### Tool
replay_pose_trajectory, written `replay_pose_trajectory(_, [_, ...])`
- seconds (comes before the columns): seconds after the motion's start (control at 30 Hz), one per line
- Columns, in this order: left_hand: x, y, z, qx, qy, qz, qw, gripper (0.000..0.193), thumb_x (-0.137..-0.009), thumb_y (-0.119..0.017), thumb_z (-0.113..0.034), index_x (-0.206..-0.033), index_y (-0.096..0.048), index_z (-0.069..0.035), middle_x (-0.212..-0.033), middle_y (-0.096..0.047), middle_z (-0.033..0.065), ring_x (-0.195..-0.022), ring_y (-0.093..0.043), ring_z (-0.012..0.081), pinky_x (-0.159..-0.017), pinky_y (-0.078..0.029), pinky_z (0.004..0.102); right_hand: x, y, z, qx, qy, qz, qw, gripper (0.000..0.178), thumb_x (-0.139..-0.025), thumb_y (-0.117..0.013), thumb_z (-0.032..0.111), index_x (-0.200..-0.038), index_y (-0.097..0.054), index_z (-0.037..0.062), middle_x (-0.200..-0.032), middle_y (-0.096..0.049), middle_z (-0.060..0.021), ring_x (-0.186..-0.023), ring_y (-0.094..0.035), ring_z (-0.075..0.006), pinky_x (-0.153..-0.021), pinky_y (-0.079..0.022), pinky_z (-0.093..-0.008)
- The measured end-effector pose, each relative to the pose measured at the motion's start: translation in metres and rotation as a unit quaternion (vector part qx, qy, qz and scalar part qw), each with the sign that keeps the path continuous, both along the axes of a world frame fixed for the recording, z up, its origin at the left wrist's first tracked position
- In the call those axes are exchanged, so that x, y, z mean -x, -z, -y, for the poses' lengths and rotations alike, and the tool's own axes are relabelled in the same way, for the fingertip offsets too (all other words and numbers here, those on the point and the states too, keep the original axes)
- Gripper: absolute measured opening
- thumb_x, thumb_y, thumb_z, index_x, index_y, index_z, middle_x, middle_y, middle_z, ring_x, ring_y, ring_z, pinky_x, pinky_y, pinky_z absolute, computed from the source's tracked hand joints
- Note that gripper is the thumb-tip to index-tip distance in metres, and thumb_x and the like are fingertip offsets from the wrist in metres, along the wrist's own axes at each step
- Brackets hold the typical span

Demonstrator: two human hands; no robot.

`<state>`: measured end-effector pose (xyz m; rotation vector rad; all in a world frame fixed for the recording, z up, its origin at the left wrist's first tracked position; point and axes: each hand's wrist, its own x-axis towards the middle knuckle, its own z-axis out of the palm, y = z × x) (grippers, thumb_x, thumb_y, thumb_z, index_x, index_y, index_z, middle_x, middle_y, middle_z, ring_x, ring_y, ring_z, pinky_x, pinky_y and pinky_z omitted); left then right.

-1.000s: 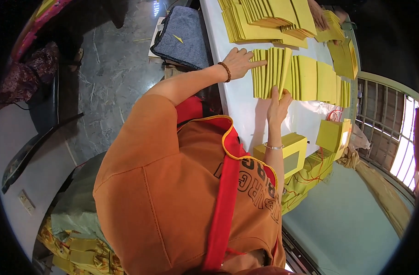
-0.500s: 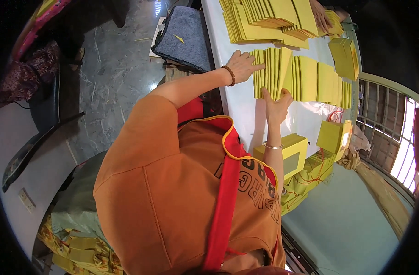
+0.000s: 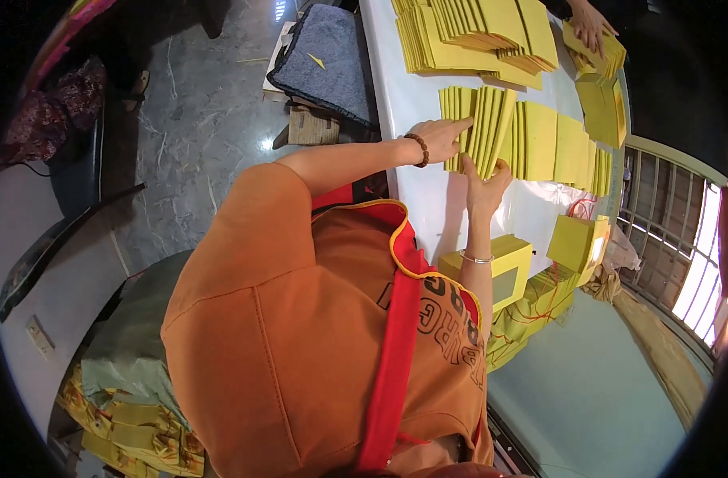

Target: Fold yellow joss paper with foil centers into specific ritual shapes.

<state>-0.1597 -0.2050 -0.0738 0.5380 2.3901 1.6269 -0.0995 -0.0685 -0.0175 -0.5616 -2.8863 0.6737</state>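
A fanned row of yellow paper sheets (image 3: 555, 147) lies across the white table (image 3: 412, 95). My left hand (image 3: 437, 137), with a brown bead bracelet on the wrist, rests flat on the row's left end, fingers stretched toward a bundle of yellow sheets (image 3: 491, 119) that stands tilted up on edge. My right hand (image 3: 485, 185), with a thin silver bangle on the wrist, grips that bundle from its near side. My orange shirt fills the lower middle of the view.
Large stacks of yellow sheets (image 3: 483, 32) lie at the table's far end. Another person's hand (image 3: 591, 24) rests on small yellow piles. A yellow box (image 3: 495, 267) and tied bundles (image 3: 531, 311) lie near my right arm. A grey cushion (image 3: 324, 56) is on the left.
A bundle of sheets that lay flat in the row now stands raised on edge between my hands. My left hand has slid a little along the row toward it.
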Motion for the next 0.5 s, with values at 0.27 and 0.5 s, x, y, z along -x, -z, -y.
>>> replay_pose_trajectory(0.27, [-0.0006,-0.0020,0.0017,0.014,0.002,-0.007,1.000,0.055,-0.076,-0.049,-0.012,-0.130,-0.038,-0.003,-0.091,-0.059,0.0215,-0.082,-0.057,0.0374,-0.073,-0.045,0.0451,-0.0004,0.0018,-0.0004,0.011,-0.007,-0.014,1.000,0.073,-0.067,-0.072,0.047,-0.117,-0.042,0.0043,-0.120,-0.041,-0.0131,-0.107,-0.049,-0.0305,-0.089,-0.040,-0.0406])
replay_pose_trajectory(0.5, [0.0032,-0.0003,0.0018,0.033,0.028,0.005,0.999,0.055,-0.077,-0.049,-0.012,-0.129,-0.037,-0.001,-0.093,-0.060,0.0235,-0.083,-0.058,0.0388,-0.073,-0.045,0.0457,0.0006,-0.0035,0.0042,-0.002,-0.007,-0.002,1.000,0.073,-0.066,-0.073,0.048,-0.115,-0.043,0.0028,-0.116,-0.042,-0.0140,-0.106,-0.048,-0.0301,-0.088,-0.040,-0.0400])
